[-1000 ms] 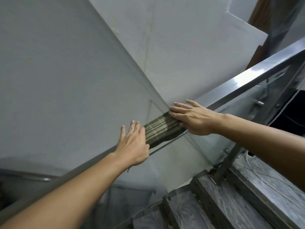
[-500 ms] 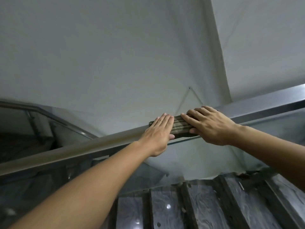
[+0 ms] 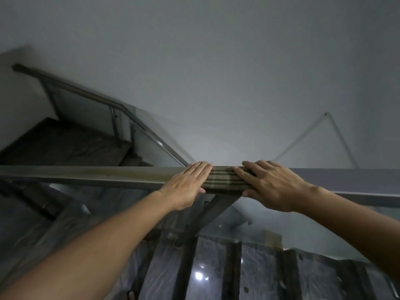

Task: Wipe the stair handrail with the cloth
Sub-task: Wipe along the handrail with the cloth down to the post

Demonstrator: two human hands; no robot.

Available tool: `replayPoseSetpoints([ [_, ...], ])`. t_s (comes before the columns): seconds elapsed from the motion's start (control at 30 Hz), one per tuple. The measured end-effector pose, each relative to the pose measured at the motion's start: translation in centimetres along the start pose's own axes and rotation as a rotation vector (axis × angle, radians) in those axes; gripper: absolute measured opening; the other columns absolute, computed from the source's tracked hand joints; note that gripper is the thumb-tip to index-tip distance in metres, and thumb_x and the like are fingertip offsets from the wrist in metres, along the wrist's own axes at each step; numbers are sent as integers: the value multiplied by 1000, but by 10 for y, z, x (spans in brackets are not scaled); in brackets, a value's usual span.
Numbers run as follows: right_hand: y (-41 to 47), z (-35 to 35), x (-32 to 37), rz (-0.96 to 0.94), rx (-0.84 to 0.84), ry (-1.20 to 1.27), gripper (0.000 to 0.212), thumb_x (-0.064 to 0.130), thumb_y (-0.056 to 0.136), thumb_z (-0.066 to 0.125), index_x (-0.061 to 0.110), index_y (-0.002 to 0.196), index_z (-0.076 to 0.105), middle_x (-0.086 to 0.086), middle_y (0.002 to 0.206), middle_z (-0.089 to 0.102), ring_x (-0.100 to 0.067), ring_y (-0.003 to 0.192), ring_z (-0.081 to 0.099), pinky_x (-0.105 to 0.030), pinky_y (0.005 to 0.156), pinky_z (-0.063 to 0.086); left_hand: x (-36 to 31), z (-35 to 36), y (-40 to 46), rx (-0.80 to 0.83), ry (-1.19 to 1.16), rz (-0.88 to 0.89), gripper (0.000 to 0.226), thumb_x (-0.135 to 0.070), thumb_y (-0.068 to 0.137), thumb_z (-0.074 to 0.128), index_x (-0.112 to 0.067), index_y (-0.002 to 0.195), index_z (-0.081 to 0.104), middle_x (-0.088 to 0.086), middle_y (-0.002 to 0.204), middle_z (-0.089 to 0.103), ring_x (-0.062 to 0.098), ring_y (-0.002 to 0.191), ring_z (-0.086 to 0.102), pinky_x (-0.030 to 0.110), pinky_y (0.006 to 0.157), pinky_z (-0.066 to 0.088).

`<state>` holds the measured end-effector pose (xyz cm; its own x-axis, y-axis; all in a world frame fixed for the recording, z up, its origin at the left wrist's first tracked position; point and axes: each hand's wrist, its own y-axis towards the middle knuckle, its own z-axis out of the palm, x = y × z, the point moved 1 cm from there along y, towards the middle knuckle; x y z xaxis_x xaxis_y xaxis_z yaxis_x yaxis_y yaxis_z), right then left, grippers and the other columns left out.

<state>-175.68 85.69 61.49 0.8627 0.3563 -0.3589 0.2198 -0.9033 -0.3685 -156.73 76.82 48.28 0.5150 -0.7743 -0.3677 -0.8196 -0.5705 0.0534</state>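
Our left hand (image 3: 187, 185) and right hand (image 3: 269, 186) press flat, fingers extended, on the striped cloth (image 3: 223, 180) draped over the handrail (image 3: 86, 175).

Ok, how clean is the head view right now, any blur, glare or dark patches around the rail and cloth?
Head view: dim and grey overall. The left hand, right hand and striped cloth read fairly sharp; the handrail smears toward the left edge. The lower stairs sit in deep shadow. Small bright glare spots show on the glossy steps below. Wide-angle bending at the edges.
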Motion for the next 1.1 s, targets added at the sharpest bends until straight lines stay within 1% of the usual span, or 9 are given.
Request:
replayPoseSetpoints([
  [0.1, 29, 7, 22, 12, -11, 2, 73, 60, 90, 16, 19, 149, 10, -12, 147, 35, -29, 126, 40, -43, 107, 36, 35, 6, -14, 8, 7, -40, 69, -24, 98, 40, -10, 150, -4, 10, 161, 0, 19, 149, 0, 31, 121, -3],
  [0.2, 60, 15, 46, -18, -28, -24, 69, 55, 94, 26, 15, 149, 11, -16, 139, 40, -32, 119, 43, -45, 101, 41, 66, 11, -28, 13, 10, -78, 71, -21, 96, 45, -7, 150, 1, 13, 161, 7, 22, 149, 6, 31, 121, 1],
  [0.3, 89, 18, 71, -44, -40, -56, 68, 52, 95, 29, 14, 149, 11, -21, 134, 42, -35, 112, 45, -47, 95, 43, 95, 17, -40, 8, 11, -129, 73, -16, 92, 51, -6, 149, 7, 15, 158, 15, 25, 147, 15, 33, 122, 6],
  [0.43, 123, 20, 99, -54, -64, -73, 67, 50, 95, 29, 13, 148, 12, -23, 132, 44, -37, 110, 46, -47, 92, 42, 128, 25, -54, 7, -24, -190, 76, -11, 84, 61, -9, 146, 16, 12, 152, 27, 30, 140, 29, 40, 118, 22],
  [0.5, 138, 23, 112, -62, -72, -74, 65, 50, 95, 28, 13, 147, 12, -24, 130, 45, -38, 108, 46, -47, 90, 43, 143, 28, -61, 11, -34, -216, 76, -9, 84, 61, -9, 146, 17, 13, 151, 28, 31, 139, 30, 41, 116, 25],
  [0.67, 176, 27, 145, -62, -82, -114, 65, 50, 95, 28, 11, 146, 14, -25, 124, 50, -38, 105, 50, -47, 87, 46, 178, 35, -81, 18, -29, -255, 75, -5, 83, 62, -6, 145, 19, 15, 149, 30, 31, 137, 32, 43, 116, 25],
  [0.77, 199, 26, 169, -64, -78, -111, 66, 48, 95, 30, 10, 146, 12, -25, 126, 49, -38, 108, 50, -46, 89, 45, 201, 40, -92, 39, -23, -297, 74, -3, 84, 61, -6, 145, 19, 16, 151, 28, 29, 139, 30, 36, 116, 23],
  [0.9, 236, 27, 204, -59, -59, -118, 62, 39, 96, 33, 8, 146, 12, -27, 127, 48, -40, 109, 49, -47, 90, 45, 240, 47, -107, 57, -17, -349, 76, -3, 86, 58, -6, 148, 13, 15, 156, 19, 27, 143, 22, 31, 115, 19],
  [1.1, 299, 32, 255, -38, -54, -84, 60, 38, 95, 36, 8, 144, 16, -28, 124, 49, -42, 106, 50, -50, 90, 45, 314, 67, -134, 54, -43, -358, 77, -5, 88, 57, -9, 149, 10, 13, 157, 16, 26, 144, 22, 35, 118, 20],
])
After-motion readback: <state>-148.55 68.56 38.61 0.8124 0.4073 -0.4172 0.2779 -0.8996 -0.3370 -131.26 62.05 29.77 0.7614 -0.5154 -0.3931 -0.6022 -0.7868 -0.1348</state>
